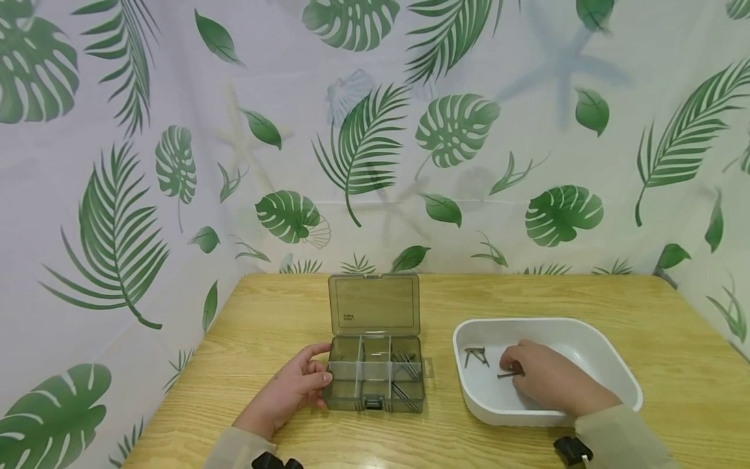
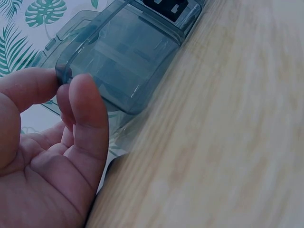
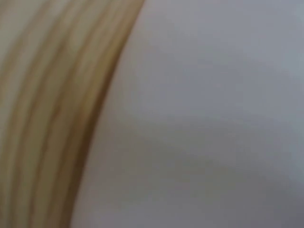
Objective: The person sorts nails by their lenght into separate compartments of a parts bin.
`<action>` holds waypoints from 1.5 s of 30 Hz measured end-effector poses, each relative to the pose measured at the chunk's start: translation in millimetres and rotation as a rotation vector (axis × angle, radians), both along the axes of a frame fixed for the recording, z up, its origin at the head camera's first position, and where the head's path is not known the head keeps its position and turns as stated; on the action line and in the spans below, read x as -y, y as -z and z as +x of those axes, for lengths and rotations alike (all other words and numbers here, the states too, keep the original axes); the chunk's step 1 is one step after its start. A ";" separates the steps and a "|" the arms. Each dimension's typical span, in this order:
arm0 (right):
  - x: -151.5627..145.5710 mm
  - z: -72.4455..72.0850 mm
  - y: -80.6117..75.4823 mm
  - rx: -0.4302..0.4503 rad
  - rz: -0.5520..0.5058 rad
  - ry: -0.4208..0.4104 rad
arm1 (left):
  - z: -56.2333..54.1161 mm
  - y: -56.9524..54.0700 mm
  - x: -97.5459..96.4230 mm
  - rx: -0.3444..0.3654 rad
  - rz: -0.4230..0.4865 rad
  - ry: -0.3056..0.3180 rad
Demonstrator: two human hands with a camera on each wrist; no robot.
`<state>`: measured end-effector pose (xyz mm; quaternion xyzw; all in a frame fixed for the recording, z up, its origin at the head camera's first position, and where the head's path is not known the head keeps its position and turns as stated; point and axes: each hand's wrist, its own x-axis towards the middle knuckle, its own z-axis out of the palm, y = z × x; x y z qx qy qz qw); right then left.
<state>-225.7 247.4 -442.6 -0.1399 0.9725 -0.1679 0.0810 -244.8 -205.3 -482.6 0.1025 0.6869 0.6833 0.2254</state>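
Your right hand (image 1: 547, 376) is pinching a nail (image 1: 505, 375) inside the white tray (image 1: 504, 417), left hand (image 1: 291, 385) gripping the divided box (image 1: 344, 402) by its side. Nail looks nipped near one end imo, so slack fingertips could let it twist or drop.

The head view is softly lit, with a shiny spot on the desk (image 1: 433, 443) at bottom middle. The left wrist view looks bluish; the right is very blurry.
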 end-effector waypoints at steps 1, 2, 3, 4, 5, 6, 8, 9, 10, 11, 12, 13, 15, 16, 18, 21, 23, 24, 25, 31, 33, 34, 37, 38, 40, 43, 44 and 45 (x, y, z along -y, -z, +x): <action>0.0 -0.8 0.2 0.008 0.001 0.002 | -0.2 0.4 0.1 0.000 0.000 0.000; 0.0 -1.6 0.4 0.020 0.001 0.007 | -0.4 0.7 0.2 -0.003 0.000 0.001; 0.0 -2.2 0.5 0.030 0.000 0.009 | -0.6 1.1 0.3 -0.005 -0.001 0.001; 0.0 -2.8 0.9 0.036 -0.001 0.010 | -0.7 1.3 0.3 -0.005 -0.001 0.001; 0.1 -3.6 1.2 0.043 -0.002 0.012 | -1.0 1.3 0.3 -0.007 -0.002 0.002; 0.1 -3.9 1.4 0.045 -0.003 0.010 | -1.1 1.0 0.3 -0.008 -0.003 0.002; 0.1 -4.3 1.8 0.048 -0.008 0.008 | -1.3 0.7 0.4 -0.007 -0.003 0.001; 0.1 -4.3 2.1 0.050 -0.011 0.008 | -1.3 0.5 0.4 -0.006 -0.003 0.001; 0.0 -4.2 2.4 0.048 -0.015 0.004 | -1.4 0.2 0.4 -0.004 -0.002 0.001; 0.0 -4.0 2.3 0.050 -0.019 0.002 | -1.4 0.0 0.4 -0.004 -0.002 0.001; 0.0 -3.7 2.3 0.051 -0.024 0.002 | -1.4 -0.2 0.3 -0.003 -0.002 0.002; 0.1 -3.6 2.3 0.054 -0.031 0.003 | -1.4 -0.3 0.3 -0.003 -0.001 0.002; 0.2 -2.8 2.3 0.056 -0.039 0.000 | -1.3 -0.3 0.2 -0.006 -0.001 0.006; 0.3 -2.4 2.6 0.054 -0.042 -0.004 | -1.3 -0.3 0.1 -0.005 0.001 0.006; 0.5 -1.6 3.2 0.053 -0.046 -0.003 | -0.9 -0.3 0.0 -0.003 0.002 0.007; 1.1 -0.9 4.0 0.043 -0.045 -0.007 | 0.0 -0.6 -0.1 0.001 0.005 0.006; 1.8 -0.9 3.3 0.030 -0.046 -0.003 | 0.7 -0.7 -0.1 0.003 0.005 0.003; 2.1 -0.9 2.7 0.026 -0.048 0.001 | 1.0 -0.7 -0.1 0.001 0.005 0.002; 2.5 -0.9 1.9 0.016 -0.051 -0.001 | 1.3 -0.7 -0.1 0.000 0.005 0.002; 5.7 1.0 -5.8 -0.071 -0.090 -0.063 | 1.3 -0.3 -0.1 -0.006 -0.001 -0.001; 7.5 1.7 -9.3 -0.113 -0.104 -0.099 | 0.9 -0.4 -0.3 -0.006 -0.004 -0.002; 8.7 2.2 -11.2 -0.130 -0.110 -0.110 | 1.0 -0.6 -0.7 -0.007 -0.005 -0.002; 14.0 3.3 -17.5 -0.156 -0.131 -0.136 | 1.1 -1.2 -1.5 -0.007 -0.006 -0.002; 16.4 3.6 -19.5 -0.157 -0.141 -0.137 | 1.2 -1.4 -1.7 -0.007 -0.007 -0.001; 21.9 4.0 -23.2 -0.154 -0.166 -0.130 | 1.4 -1.6 -2.0 -0.008 -0.008 0.000; 30.8 4.7 -27.7 -0.165 -0.209 -0.121 | 1.7 -1.6 -1.9 -0.009 -0.011 -0.001; 34.3 5.0 -29.2 -0.174 -0.221 -0.124 | 1.7 -1.5 -1.8 -0.009 -0.012 -0.002; 38.1 5.3 -30.6 -0.185 -0.229 -0.128 | 1.7 -1.7 -1.6 -0.008 -0.013 -0.002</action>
